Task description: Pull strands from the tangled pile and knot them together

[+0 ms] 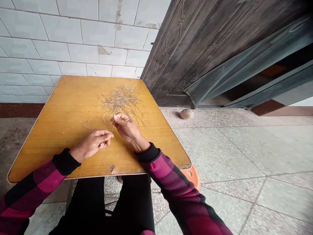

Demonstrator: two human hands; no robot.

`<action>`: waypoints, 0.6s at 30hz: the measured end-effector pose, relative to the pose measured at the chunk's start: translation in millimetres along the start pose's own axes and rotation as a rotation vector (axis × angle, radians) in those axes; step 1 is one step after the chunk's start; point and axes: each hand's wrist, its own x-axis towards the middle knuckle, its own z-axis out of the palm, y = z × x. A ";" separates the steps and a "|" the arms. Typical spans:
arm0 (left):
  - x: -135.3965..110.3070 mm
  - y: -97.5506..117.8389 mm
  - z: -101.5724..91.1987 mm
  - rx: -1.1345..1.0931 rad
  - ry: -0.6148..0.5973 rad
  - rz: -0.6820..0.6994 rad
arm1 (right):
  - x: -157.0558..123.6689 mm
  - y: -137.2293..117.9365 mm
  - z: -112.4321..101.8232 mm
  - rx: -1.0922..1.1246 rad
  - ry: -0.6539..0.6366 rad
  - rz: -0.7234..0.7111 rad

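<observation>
A thin wire (112, 128) runs between my two hands above the wooden table, with a loop of it curling out to the left of my right fingers. My left hand (96, 142) is closed, pinching the lower part of the wire between thumb and forefinger. Higher up, my right hand (126, 128) pinches the same wire near its loop. Just beyond my right hand lies a tangled heap of thin wires (121, 99). A separate small coil of wire (88, 124) rests on the table behind my left hand.
The yellow wooden table (73, 94) stands against a white tiled wall (83, 52). To the right are a dark carved door (168, 65) and a hanging curtain (215, 80). A roundish object (186, 114) lies on the floor, and an orange stool edge (195, 174) shows by the table's corner.
</observation>
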 end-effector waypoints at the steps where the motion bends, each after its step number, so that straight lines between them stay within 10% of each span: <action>1: -0.2 -0.3 0.2 -0.017 -0.003 -0.009 | 0.0 -0.6 -0.2 0.003 0.002 -0.003; 18: -5.4 -1.3 5.8 0.020 -0.127 -0.163 | 5.3 -8.0 -9.2 0.081 0.010 -0.021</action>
